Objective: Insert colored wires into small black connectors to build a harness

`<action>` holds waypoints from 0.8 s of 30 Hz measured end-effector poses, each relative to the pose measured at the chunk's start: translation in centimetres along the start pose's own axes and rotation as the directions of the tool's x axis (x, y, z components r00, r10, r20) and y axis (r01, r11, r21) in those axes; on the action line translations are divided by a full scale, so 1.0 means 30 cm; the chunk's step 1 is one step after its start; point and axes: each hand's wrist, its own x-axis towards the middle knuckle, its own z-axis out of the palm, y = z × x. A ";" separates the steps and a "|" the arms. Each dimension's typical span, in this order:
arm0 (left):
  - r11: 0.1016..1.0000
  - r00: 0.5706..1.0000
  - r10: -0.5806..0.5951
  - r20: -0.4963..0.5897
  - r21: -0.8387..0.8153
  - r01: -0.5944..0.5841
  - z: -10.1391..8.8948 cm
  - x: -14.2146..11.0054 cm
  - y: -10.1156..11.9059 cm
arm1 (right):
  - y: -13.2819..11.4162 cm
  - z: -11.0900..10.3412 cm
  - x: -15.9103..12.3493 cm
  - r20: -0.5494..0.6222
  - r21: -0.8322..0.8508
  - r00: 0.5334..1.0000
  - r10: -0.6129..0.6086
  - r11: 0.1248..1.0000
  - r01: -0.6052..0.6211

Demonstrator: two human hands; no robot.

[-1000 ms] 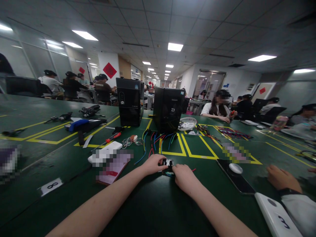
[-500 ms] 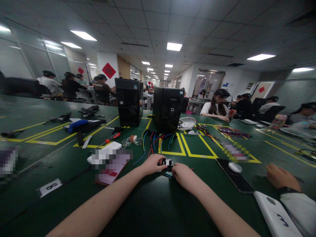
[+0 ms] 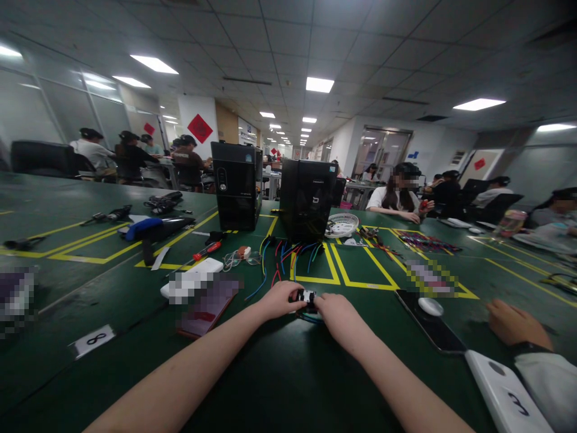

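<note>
A small black-and-white block-shaped part (image 3: 306, 296) is between my two hands, just above the green table. My left hand (image 3: 280, 299) is closed on its left end, thumb and fingers pinching it. The fingertips of my right hand (image 3: 334, 316) are pressed together at its right end; what exactly they pinch is hidden. Blue-green wires (image 3: 312, 318) show just under the part. Beyond my hands, loose red, blue and yellow wires (image 3: 278, 264) lie on the table in front of two black computer cases, one of them the nearer case (image 3: 306, 198).
Left of my arms lie a white power bank (image 3: 193, 278), a phone (image 3: 211, 307) and a red screwdriver (image 3: 207, 251). On the right are a black phone (image 3: 433, 325), a white device marked 3 (image 3: 502, 391) and another person's hand (image 3: 516, 325). A white basket (image 3: 342, 225) stands farther back.
My right hand has shifted slightly up at the part, and the wires under it have moved a little. Both hands stay at the part.
</note>
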 end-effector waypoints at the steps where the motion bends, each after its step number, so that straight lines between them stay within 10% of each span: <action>1: 1.000 1.000 0.003 0.001 -0.001 -0.003 0.001 0.000 -0.001 | -0.008 -0.002 0.000 -0.009 0.004 1.000 -0.021 1.000 0.022; 24: 1.000 1.000 0.017 -0.010 -0.002 -0.017 -0.003 -0.002 0.002 | -0.033 0.078 -0.031 -0.002 0.066 1.000 -0.027 0.997 0.027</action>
